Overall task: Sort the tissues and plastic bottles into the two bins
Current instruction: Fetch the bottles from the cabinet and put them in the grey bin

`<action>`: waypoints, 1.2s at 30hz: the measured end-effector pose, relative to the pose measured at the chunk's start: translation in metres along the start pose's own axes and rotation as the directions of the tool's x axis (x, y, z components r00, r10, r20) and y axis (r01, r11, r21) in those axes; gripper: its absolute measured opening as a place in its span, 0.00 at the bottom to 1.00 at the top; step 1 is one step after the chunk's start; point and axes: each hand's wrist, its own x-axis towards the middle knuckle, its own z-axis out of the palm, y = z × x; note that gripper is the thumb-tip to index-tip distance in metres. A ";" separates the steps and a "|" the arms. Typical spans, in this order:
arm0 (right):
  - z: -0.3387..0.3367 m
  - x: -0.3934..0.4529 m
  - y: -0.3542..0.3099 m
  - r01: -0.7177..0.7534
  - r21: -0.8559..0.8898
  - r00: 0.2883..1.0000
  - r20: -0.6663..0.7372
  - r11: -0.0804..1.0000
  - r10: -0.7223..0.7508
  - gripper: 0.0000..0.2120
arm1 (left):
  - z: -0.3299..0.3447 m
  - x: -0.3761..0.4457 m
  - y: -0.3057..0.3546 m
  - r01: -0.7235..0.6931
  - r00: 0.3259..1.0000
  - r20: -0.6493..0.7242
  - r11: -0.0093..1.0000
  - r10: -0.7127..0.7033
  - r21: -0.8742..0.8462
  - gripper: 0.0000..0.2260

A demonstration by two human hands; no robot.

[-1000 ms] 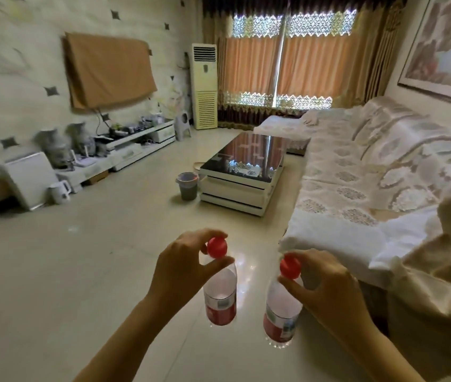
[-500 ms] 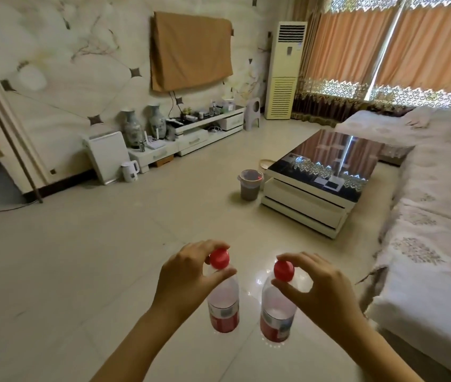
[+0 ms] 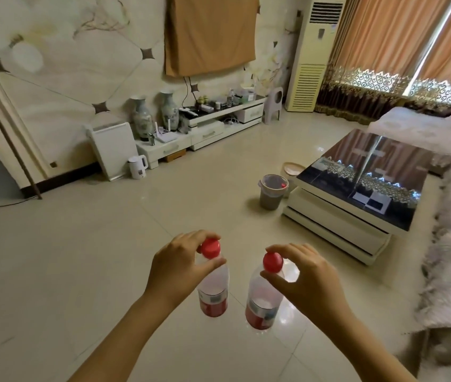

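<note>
Beige tile floor [image 3: 86,244] fills most of the view, and you stand on it well apart from the furniture. To your right runs the cloth-covered sofa [image 3: 450,244]; beside it sits the dark glass-topped counter [image 3: 370,177].

At the near left corner of that counter stands the grey bin [image 3: 271,193], lined with a clear bag; a small red item, likely a bottle cap, shows inside near its rim. Behind it, close against the counter, sits the second bin [image 3: 292,170], pale and only partly visible. No tissues can be made out from here.

You hold two plastic bottles, hanging upright and just beside each other without touching. Your left hand [image 3: 174,268] pinches the left bottle [image 3: 213,288] at the neck, thumb and fingers curled around the red cap. Your right hand [image 3: 305,282] pinches the right bottle [image 3: 263,299] in the same way. Both bottles are clear with red labels and appear nearly empty.

The step in hand appears to be the carry: bottles collected, not yet deposited. The next move calls for you to walk forward and right to the bins. The red item suggests the grey bin takes bottles. Position each bottle over its opening before you release, since a neck-only pinch lets the body swing.
</note>
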 end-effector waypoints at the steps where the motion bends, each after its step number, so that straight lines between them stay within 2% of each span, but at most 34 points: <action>1: 0.008 0.018 0.003 -0.005 -0.002 1.000 0.003 1.000 0.005 0.21 | -0.001 0.021 -0.008 -0.010 1.000 0.011 1.000 0.010 0.000 0.18; 8: 0.047 0.134 0.052 -0.055 -0.019 0.998 -0.035 0.998 0.054 0.21 | 0.018 0.172 -0.052 -0.078 0.994 0.078 0.997 0.077 0.010 0.17; 17: 0.089 0.285 0.182 -0.114 -0.020 0.993 -0.028 0.993 0.114 0.21 | 0.115 0.372 -0.069 -0.118 0.979 0.165 0.992 0.123 -0.041 0.16; 27: 0.124 0.468 0.326 -0.149 -0.027 0.988 0.038 0.988 0.150 0.20 | 0.210 0.580 -0.081 -0.073 0.971 0.226 0.996 0.082 -0.048 0.16; 36: 0.182 0.610 0.432 -0.239 -0.037 0.965 0.105 0.970 0.241 0.18 | 0.298 0.755 -0.128 -0.004 0.963 0.269 0.994 0.034 -0.112 0.16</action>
